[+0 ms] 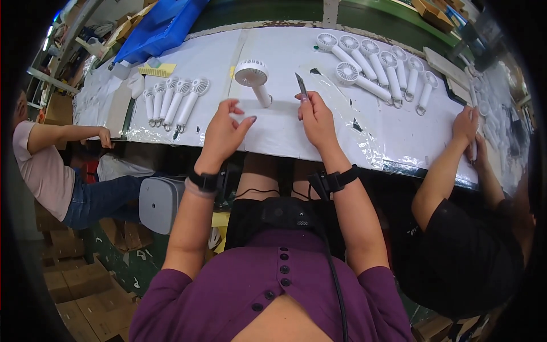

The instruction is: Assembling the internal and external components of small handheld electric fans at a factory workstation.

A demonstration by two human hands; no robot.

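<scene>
White, the fan (260, 93) sits between our left hand (226, 126), half open, empty, and our right hand (317, 118), gripping a pointed tool (301, 84). If it slips, we could scratch the fan.

Bare left hand (224, 132): fingers loosely curled, thumb spread apart
Bare right hand (317, 121): thumb and fingers pinched
Bare forearms (190, 228): stretched forward

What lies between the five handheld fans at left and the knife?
Head view: one white handheld fan, a small yellow patch beside it, and the left hand nearer the wearer.
</scene>
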